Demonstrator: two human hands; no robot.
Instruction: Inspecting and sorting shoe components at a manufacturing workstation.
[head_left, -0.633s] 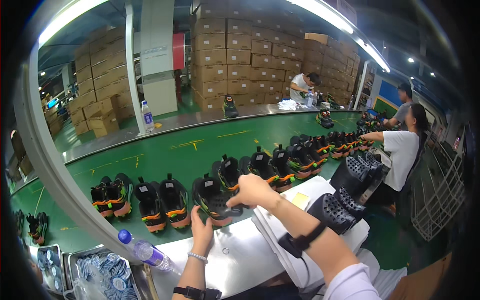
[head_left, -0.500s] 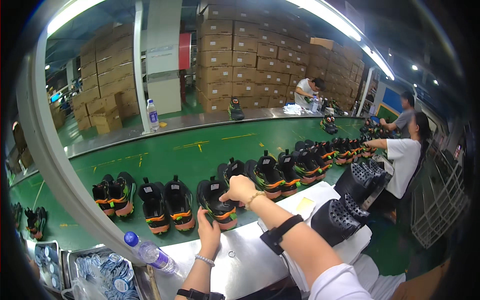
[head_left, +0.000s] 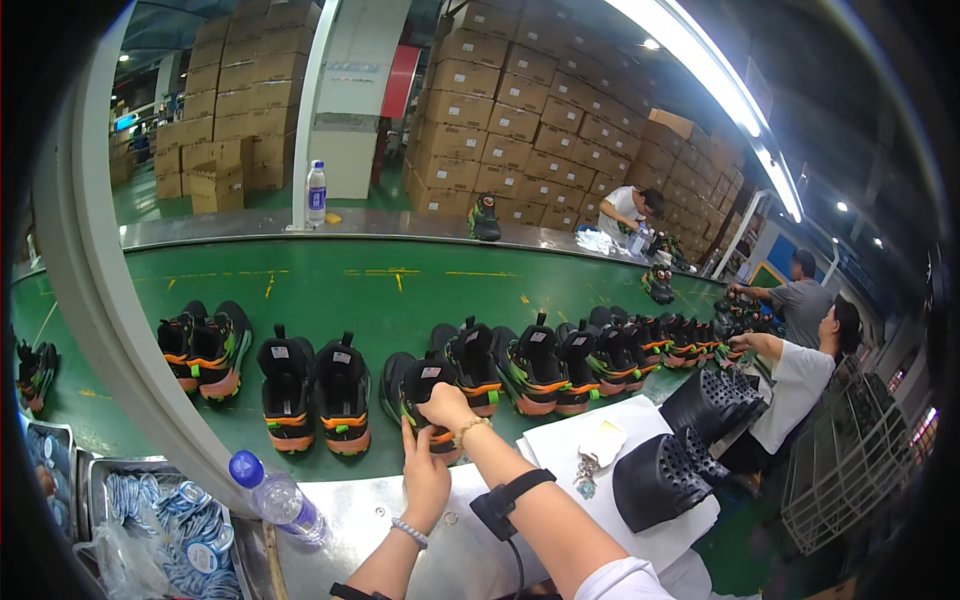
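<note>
A black shoe with orange and green trim stands in front of me at the green belt's near edge. My left hand holds its heel side from below left, fingers up against the shoe. At the shoe's opening is my right hand, its fingers curled; the fingertips are partly hidden, and I cannot tell what they pinch. Another black shoe is partly hidden just behind and to the left. A matching pair sits further left, and several more shoes line the belt to the right.
A steel ledge runs below my arms, bearing a water bottle. Trays of blue-grey cords lie at lower left. Black perforated shoe-shaped forms and a small charm bunch rest on white sheeting. A white post rises at left; co-workers stand right.
My right hand has come down from above the shoe to its opening. My left hand now presses against its heel side. The charm bunch has come into sight, and the view has shifted.
</note>
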